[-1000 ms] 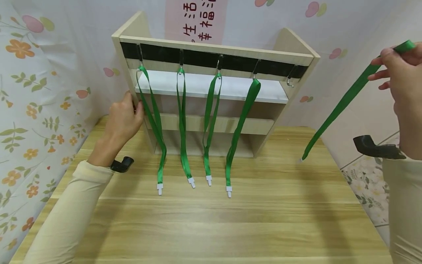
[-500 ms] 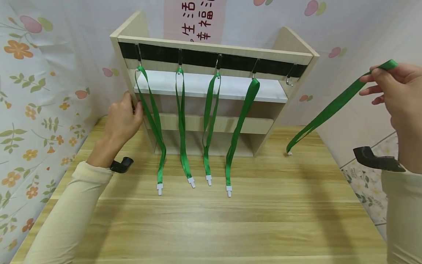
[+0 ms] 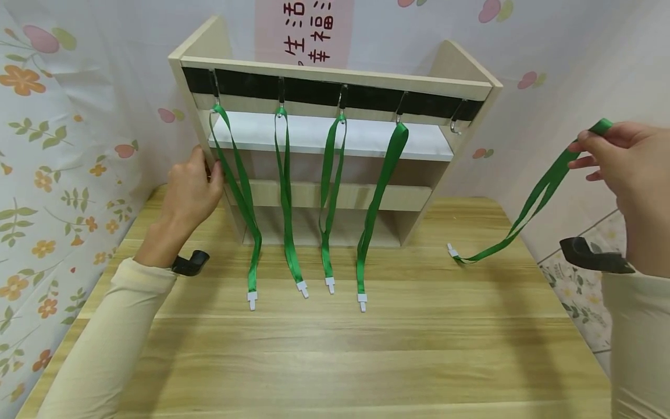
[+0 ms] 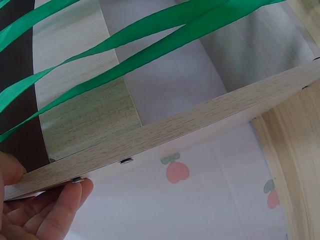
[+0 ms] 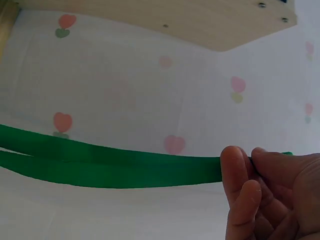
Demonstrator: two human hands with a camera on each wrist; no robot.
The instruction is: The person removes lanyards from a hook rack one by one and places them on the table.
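My left hand (image 3: pixel 189 189) grips the left side panel of a small wooden shelf (image 3: pixel 361 201). In the left wrist view, the thumb lies on the near side of the panel (image 4: pixel 190 120) and the fingers behind it. Off to the right of the shelf, my right hand (image 3: pixel 630 166) pinches the looped end of a green lanyard (image 3: pixel 546 185) between thumb and fingers. The band sags leftward from there, and its white clip (image 3: pixel 452 251) lies at the tabletop. Several other green lanyards (image 3: pixel 385 174) hang from the shelf's hooks, clips downward.
A black strip (image 3: pixel 314 90) along the shelf's top front carries several metal hooks, the last one (image 3: pixel 454 125) at the far right. Behind the shelf hangs a patterned cloth (image 3: pixel 68 145). The wooden table (image 3: pixel 335 361) spreads out in front.
My right hand has come down and slightly left with the lanyard; its clip end has swung left and down, and the band now sags. My left hand stays on the shelf panel.
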